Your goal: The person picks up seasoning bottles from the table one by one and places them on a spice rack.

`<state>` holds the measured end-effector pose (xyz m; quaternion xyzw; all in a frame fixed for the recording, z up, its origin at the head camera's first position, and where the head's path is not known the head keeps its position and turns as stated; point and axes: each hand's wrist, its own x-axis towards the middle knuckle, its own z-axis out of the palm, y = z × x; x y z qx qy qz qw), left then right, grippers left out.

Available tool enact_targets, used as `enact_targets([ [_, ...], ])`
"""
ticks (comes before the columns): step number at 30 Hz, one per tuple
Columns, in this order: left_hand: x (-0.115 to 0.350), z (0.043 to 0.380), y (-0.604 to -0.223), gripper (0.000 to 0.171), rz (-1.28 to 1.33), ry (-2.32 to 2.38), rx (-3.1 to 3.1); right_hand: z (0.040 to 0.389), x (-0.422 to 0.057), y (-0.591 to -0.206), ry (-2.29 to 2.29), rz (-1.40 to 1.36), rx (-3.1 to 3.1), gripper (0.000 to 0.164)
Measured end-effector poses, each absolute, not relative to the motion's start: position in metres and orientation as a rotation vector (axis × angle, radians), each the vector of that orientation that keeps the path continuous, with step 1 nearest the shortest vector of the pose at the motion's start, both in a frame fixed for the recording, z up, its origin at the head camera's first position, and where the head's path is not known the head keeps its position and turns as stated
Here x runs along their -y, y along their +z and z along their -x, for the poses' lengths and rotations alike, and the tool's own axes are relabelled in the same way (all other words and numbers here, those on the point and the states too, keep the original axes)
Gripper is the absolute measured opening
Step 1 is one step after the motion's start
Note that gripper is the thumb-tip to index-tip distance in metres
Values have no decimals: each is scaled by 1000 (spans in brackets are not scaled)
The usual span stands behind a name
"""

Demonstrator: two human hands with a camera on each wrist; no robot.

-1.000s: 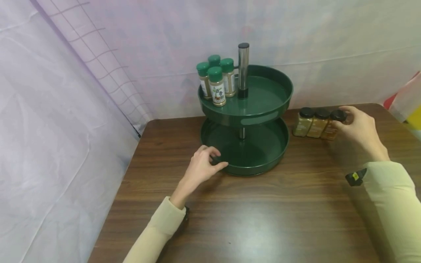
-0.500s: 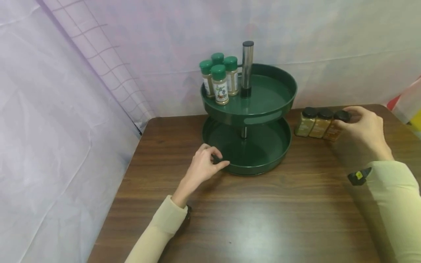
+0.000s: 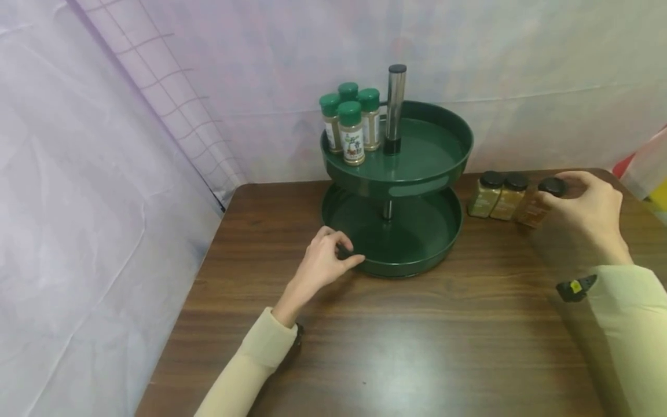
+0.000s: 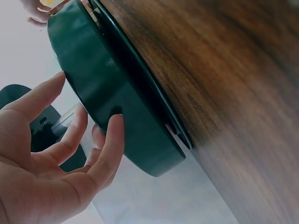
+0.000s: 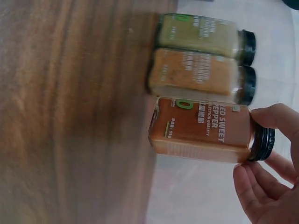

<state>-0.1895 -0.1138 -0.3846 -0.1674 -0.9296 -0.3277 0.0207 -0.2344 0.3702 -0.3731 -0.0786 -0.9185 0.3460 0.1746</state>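
My right hand [image 3: 594, 208] pinches the black-capped neck of a square spice jar [image 5: 201, 128] of red-brown powder, its label reading "sweet pepper" in the right wrist view. The jar tilts slightly and stands a little apart from two like jars, one of orange-brown powder [image 5: 191, 70] and one of yellow-green powder [image 5: 198, 35]. At the front left of a two-tier green turntable rack [image 3: 411, 269], my left hand [image 3: 325, 258] grips the rim of the lower tray [image 4: 107, 79] between thumb and fingers. Some of its fingertips are hidden in the head view.
Several green-capped seasoning bottles [image 3: 351, 136] stand on the left of the upper tray [image 3: 432, 145], beside the metal centre post [image 3: 396, 107]. The rack is on a brown wooden table [image 3: 417, 336]. White cloth [image 3: 260, 69] hangs behind and at the left.
My right hand has drawn the red-brown jar to the right, opening a gap from the other two. The left hand stays at the tray rim. The head view has shifted slightly.
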Motion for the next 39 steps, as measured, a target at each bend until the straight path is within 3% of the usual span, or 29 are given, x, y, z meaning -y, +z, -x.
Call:
enact_targets([
  [11, 114, 190, -386, 30, 534, -1005, 2886, 218, -360, -342, 890, 109, 2488, 59],
  [25, 114, 186, -383, 29, 540, -981, 2889, 214, -311, -306, 1031, 28, 2447, 50],
  [39, 115, 185, -382, 30, 539, -976, 2911, 235, -269, -315, 1184, -93, 2488, 49],
])
